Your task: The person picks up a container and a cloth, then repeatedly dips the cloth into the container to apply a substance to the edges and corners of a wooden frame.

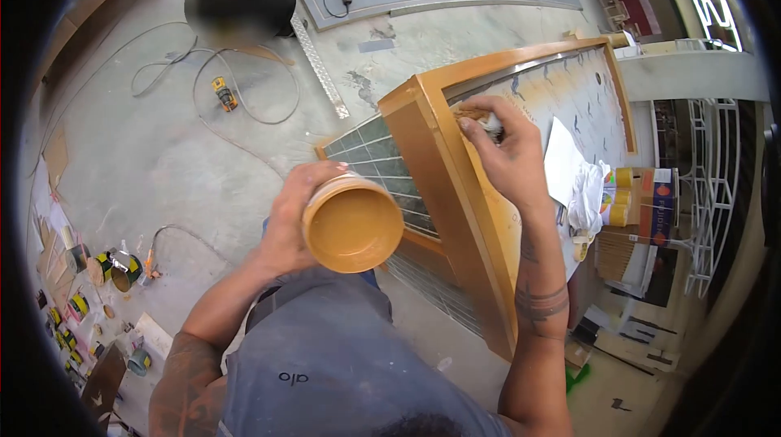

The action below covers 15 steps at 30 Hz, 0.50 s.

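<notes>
My left hand (289, 213) is wrapped round a tub (324, 193) of ochre-brown liquid, tilted so that its open mouth faces me. In my right hand (517, 148), thumb and fingers close on a crumpled rag (488, 123), white with brown stains. That hand is at the inner edge of an orange-brown wooden frame (460, 156), near its upper left corner. Green tile-like panels with pale lines (378, 162) show along the frame's left side. A pale, marked sheet (561, 91) lies within the frame.
A person in dark clothes (240, 2) is at the upper left. A cable, a yellow power tool (224, 93) and a metal strip (321, 71) lie on the floor. Several paint cans (126, 274) stand at the lower left. White cloth (586, 201) and a cardboard box (651, 205) are at right.
</notes>
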{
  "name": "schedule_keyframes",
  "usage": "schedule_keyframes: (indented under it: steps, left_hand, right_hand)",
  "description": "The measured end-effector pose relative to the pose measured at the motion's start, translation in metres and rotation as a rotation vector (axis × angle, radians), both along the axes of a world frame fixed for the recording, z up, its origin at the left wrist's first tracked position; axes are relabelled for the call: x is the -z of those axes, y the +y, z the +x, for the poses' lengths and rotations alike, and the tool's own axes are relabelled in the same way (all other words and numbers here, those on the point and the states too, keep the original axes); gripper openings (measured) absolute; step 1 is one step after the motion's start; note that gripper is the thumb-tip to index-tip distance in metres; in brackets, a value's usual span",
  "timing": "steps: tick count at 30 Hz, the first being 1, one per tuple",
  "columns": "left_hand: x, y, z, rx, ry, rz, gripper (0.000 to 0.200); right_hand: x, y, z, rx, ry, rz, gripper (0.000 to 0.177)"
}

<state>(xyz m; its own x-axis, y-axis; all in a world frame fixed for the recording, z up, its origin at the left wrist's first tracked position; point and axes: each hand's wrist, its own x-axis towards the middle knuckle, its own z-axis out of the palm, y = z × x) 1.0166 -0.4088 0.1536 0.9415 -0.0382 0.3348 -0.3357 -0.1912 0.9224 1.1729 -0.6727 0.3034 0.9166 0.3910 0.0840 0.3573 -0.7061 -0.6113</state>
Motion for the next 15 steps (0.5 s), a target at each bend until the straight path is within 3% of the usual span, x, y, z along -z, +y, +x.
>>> schedule_keyframes:
  steps: [6, 15]
  left_hand:
    - [0.010, 0.036, 0.010, 0.055, -0.031, 0.159, 0.086]
    - [0.016, 0.034, 0.008, 0.110, 0.094, 0.029, 0.088]
  right_hand:
    - [0.014, 0.019, 0.023, -0.045, -0.015, -0.074, 0.020]
    - [-0.008, 0.000, -0.009, 0.010, 0.088, -0.302, 0.017]
